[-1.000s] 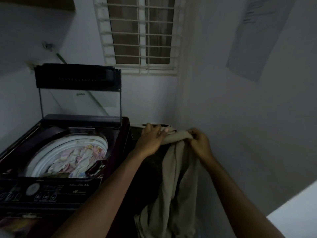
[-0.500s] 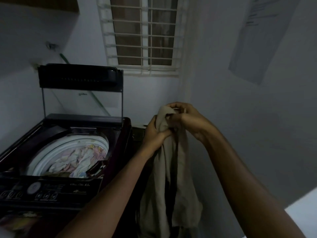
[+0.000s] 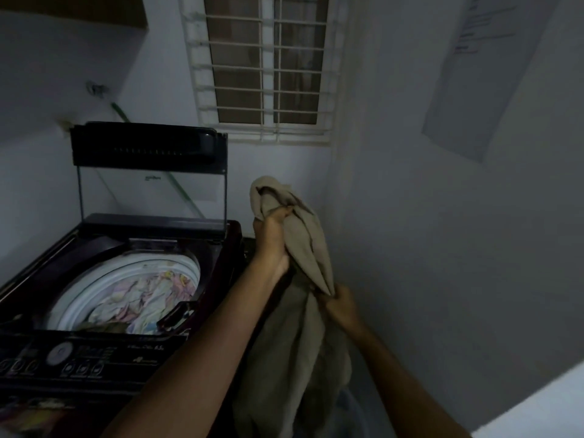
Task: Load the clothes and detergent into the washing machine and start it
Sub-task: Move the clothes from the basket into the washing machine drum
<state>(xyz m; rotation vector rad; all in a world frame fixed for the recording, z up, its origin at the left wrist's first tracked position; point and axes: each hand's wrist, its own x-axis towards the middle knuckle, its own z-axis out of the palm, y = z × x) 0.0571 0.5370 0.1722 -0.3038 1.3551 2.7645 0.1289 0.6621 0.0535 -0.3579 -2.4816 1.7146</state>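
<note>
1. My left hand [image 3: 271, 235] grips the beige cloth [image 3: 297, 336] near its bunched top.
2. My right hand [image 3: 341, 306] clutches it lower down.
3. It hangs crumpled, right of the open washing machine [image 3: 221, 248].

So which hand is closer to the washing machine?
Left. The left hand grips the beige cloth just beside the washing machine; the right hand holds it lower, farther toward the wall.

Left hand [image 3: 271, 238] raised, fingers clenched on the beige cloth [image 3: 303, 358]; right hand [image 3: 343, 309] at its 4 o'clock, gripping lower.
</note>
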